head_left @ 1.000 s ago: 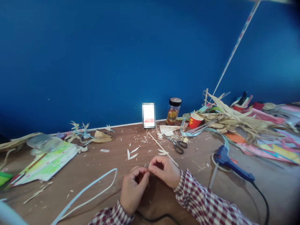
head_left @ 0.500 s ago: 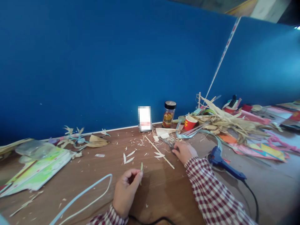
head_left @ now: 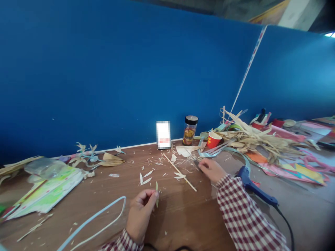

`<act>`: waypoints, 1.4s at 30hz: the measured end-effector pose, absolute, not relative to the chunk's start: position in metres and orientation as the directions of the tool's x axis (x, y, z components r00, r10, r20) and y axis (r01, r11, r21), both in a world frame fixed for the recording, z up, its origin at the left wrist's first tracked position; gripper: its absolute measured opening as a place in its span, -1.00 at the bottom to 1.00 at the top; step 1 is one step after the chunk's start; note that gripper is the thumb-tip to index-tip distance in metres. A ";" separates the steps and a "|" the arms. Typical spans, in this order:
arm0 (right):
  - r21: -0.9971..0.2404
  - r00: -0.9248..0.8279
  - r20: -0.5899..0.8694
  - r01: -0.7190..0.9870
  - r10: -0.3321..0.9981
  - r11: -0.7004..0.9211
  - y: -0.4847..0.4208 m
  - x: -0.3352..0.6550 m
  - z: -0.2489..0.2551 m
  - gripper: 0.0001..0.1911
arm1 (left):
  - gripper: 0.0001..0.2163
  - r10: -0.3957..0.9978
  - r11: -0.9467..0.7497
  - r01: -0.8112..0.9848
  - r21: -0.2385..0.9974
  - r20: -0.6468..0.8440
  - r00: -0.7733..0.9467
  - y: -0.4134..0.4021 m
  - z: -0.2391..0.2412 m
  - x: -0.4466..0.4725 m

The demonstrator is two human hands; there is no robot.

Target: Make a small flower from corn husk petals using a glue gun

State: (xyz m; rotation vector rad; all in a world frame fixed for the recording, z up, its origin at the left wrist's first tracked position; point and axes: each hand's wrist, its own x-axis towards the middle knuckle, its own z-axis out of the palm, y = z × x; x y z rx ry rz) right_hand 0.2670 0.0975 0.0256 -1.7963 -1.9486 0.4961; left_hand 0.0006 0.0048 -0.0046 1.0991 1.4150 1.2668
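In my left hand [head_left: 140,212], thumb and fingers pinch a small pale-green leaf-shaped piece [head_left: 157,190], held upright above the table. My right hand [head_left: 212,170] is closed at the dark handle of what look like scissors [head_left: 195,162]; their thin metal blades point away towards the wall and are blurred. Between the hands lies a thin pale stick [head_left: 190,183] with a cluster of white leaf pieces [head_left: 179,175] across it. Several more loose leaf pieces [head_left: 147,180] lie beyond my left hand.
Husk scraps litter the brown table [head_left: 115,188]. Before the blue wall stand a lidded jar [head_left: 189,134] and red paper cup [head_left: 214,139]. On the right are a blue glue gun [head_left: 255,186] and dried husks [head_left: 261,137]; on the left, a painted sheet [head_left: 49,195] and light-blue strip [head_left: 96,212].
My right hand has drawn slightly to the right and back, and the scissors have come with it. My left hand keeps its pinch on the leaf piece. The view has shifted a little.
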 end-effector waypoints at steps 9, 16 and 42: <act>-0.991 -0.248 0.045 0.115 0.968 0.076 0.082 0.227 0.033 -0.45 | -0.82 0.956 0.112 -0.184 0.977 -0.156 -0.247 0.009 0.001 -0.001; -0.976 -0.483 -0.021 0.201 0.875 0.087 0.039 0.166 0.026 -0.58 | -0.81 0.944 0.130 -0.322 0.938 -0.217 -0.250 0.010 0.000 -0.002; -0.691 -0.535 0.048 0.592 0.843 0.415 0.021 0.157 0.036 -0.74 | -0.82 0.955 0.118 -0.286 0.951 -0.188 -0.231 0.010 -0.002 -0.005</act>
